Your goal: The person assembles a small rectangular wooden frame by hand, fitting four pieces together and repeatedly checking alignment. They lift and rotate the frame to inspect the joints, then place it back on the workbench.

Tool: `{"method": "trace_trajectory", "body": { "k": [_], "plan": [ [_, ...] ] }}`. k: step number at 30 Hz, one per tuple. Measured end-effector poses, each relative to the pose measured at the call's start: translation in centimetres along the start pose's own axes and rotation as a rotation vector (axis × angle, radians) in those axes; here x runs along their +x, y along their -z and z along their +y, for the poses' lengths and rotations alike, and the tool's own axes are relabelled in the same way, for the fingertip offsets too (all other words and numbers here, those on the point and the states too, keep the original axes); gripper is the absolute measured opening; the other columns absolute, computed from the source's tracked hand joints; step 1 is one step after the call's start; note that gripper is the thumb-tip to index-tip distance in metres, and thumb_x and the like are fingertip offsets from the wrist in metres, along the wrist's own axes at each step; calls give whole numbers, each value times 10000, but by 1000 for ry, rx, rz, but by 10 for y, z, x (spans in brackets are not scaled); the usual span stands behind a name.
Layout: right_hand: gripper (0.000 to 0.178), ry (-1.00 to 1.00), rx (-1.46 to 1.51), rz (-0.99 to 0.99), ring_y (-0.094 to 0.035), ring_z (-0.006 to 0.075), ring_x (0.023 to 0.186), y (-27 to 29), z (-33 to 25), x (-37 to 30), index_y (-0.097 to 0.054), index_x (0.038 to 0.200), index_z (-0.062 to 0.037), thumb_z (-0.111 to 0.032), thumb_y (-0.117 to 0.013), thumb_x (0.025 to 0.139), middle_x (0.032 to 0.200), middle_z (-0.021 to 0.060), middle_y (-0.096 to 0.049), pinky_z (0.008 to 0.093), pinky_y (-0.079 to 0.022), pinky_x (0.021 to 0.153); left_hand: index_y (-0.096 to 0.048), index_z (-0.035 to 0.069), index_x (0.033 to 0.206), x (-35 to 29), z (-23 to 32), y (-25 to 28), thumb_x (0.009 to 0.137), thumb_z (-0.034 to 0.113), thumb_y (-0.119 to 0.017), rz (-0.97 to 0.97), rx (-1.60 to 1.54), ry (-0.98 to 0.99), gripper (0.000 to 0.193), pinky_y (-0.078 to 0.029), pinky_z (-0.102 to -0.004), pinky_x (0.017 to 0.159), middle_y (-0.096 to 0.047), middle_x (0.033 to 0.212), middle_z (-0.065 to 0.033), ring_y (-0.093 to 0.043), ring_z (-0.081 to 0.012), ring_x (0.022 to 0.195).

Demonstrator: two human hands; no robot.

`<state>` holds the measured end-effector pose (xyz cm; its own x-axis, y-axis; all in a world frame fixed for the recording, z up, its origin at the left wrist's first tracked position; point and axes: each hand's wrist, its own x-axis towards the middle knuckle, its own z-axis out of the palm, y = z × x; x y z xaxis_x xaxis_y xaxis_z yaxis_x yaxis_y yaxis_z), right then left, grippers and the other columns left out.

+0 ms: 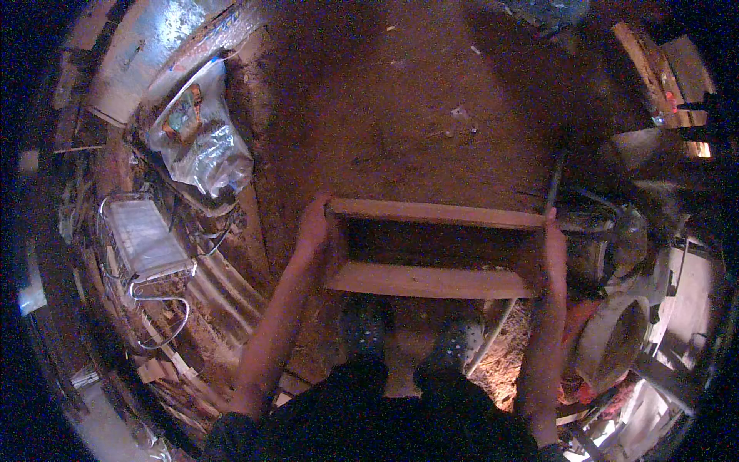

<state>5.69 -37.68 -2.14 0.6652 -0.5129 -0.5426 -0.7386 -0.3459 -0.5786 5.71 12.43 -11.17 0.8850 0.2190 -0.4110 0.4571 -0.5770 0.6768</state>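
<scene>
A rectangular wooden frame (pixel 431 280), like a shallow box, is held out in front of me above my feet. Its two long pale boards run left to right, and the space between them is dark, so I cannot tell whether it has a bottom. My left hand (pixel 314 223) grips the left end, near the far corner. At the opposite end, my right hand (pixel 553 239) holds the right side. Fingers of both hands are partly hidden behind the wood. Below the frame show my dark shoes (pixel 460 339) with pale dots.
To the left, a metal-framed seat or rack (pixel 146 231) with a pale panel stands by corrugated sheeting (pixel 223 296). Beyond it lies a clear plastic bag (pixel 208 146). On the right are a pale bucket-like container (pixel 612 343) and scrap wood (pixel 643 65). Brown floor (pixel 416 131) stretches ahead.
</scene>
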Motion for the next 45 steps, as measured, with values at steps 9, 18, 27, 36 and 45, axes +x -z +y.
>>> {"method": "trace_trajectory", "body": {
  "k": [9,18,27,36,45],
  "plan": [
    [841,40,61,183,-595,189,813,10,7,-44,-711,953,54,-723,-392,972,894,102,-692,357,-475,768,-586,11,1297,-60,22,8,943,189,-447,127,-361,-174,420,-439,-383,1029,-634,1251,-141,-579,-262,1181],
    [699,253,481,337,-578,213,713,28,-16,-85,-714,887,50,-525,-363,1074,790,118,-699,402,-471,679,-521,-23,1364,-90,94,31,834,329,-555,206,-898,-333,637,-372,-390,1117,-555,1359,-151,-510,-276,1288],
    [415,352,604,332,-622,218,981,-3,26,-70,-641,1181,51,-326,-539,1042,1102,145,-697,357,-497,900,-398,15,1468,-87,78,10,734,398,-698,75,-1049,-416,881,-348,-455,1145,-444,1473,-170,-453,-316,1354],
    [451,360,739,271,-623,204,1032,1,45,-71,-627,1218,50,-355,-573,1028,1175,104,-670,375,-465,945,-447,14,1441,-71,37,-9,785,467,-655,205,-912,-640,824,-338,-456,1145,-482,1452,-157,-460,-310,1345],
    [403,301,497,440,-613,198,944,-5,73,-85,-614,1141,42,-344,-568,1035,1116,101,-667,352,-486,864,-526,-13,1404,-55,37,0,851,522,-525,317,-539,-695,770,-337,-448,1133,-534,1437,-191,-477,-320,1341]
  ]
}}
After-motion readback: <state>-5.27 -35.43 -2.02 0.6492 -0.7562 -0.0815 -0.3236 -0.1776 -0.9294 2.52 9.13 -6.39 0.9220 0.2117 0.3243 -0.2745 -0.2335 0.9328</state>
